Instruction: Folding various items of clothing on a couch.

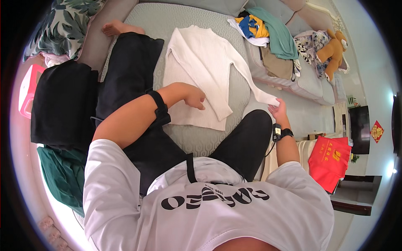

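A white ribbed high-neck sweater (201,62) lies flat before me on a grey quilted surface, its collar away from me. Its sleeve on the left is folded diagonally across the front, with the cuff near the lower right hem. My left hand (195,98) is over the body of the sweater beside that sleeve, fingers loosely bent and holding nothing visible. Off to the right, my right hand (277,108) pinches the cuff of the other sleeve, which stretches out past the edge of the quilted surface.
Folded black fabric (64,103) and dark green cloth (62,178) lie at the left. A clothes pile (276,37) and a teddy bear (334,53) rest on the sofa at the upper right. A red bag (329,161) stands at the right. My legs flank the sweater.
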`<state>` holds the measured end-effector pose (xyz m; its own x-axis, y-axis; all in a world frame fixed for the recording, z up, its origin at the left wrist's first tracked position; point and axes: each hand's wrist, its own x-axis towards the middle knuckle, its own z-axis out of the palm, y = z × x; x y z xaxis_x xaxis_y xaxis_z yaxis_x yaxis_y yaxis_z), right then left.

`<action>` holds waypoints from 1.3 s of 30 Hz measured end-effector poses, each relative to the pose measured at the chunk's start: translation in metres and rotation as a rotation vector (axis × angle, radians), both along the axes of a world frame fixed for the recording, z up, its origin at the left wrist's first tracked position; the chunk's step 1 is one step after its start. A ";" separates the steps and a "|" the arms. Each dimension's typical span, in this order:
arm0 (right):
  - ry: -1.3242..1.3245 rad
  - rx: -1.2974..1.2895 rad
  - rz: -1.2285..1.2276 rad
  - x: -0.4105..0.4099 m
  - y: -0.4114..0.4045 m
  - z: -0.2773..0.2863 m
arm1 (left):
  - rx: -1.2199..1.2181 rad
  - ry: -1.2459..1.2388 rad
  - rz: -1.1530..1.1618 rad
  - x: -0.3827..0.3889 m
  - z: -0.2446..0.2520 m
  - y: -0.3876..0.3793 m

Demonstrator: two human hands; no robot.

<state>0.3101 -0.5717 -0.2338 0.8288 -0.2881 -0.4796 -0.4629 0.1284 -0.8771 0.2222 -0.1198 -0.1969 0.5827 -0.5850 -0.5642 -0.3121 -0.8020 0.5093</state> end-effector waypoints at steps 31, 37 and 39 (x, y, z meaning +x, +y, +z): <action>-1.003 -0.705 1.425 -0.116 0.322 0.160 | -0.730 -0.145 1.317 0.064 0.035 0.110; -0.529 -0.723 1.526 -0.104 0.301 0.104 | -0.310 -0.159 0.893 0.068 0.027 0.107; -0.414 -0.729 1.535 -0.098 0.288 0.089 | -0.080 0.025 0.695 0.065 0.027 0.103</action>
